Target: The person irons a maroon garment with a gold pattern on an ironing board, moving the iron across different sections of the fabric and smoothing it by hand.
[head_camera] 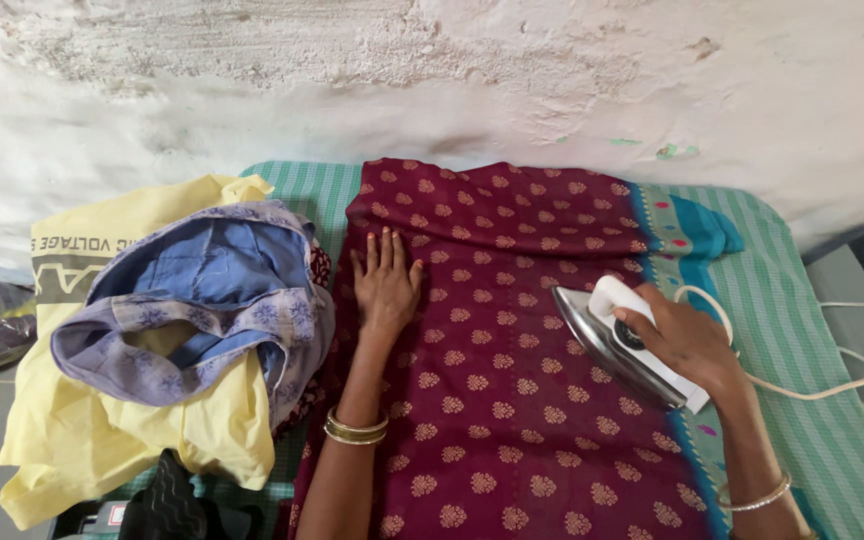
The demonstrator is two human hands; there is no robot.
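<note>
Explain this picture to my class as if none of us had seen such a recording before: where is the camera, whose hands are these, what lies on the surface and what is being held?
There is one picture, taken by a camera worn on a person's head, looking down at their own two bare hands. No machine is involved.

The surface is a padded board with a green checked cover, set against a rough white wall. Spread over it is a maroon cloth with small gold motifs and a blue-green border.

The left hand lies flat on the cloth, fingers spread. The right hand grips the handle of an electric iron, whose metal plate rests on the cloth; its white cord trails off to the right.

On the left sits a pile: a blue patterned garment on top of a yellow cloth.
</note>
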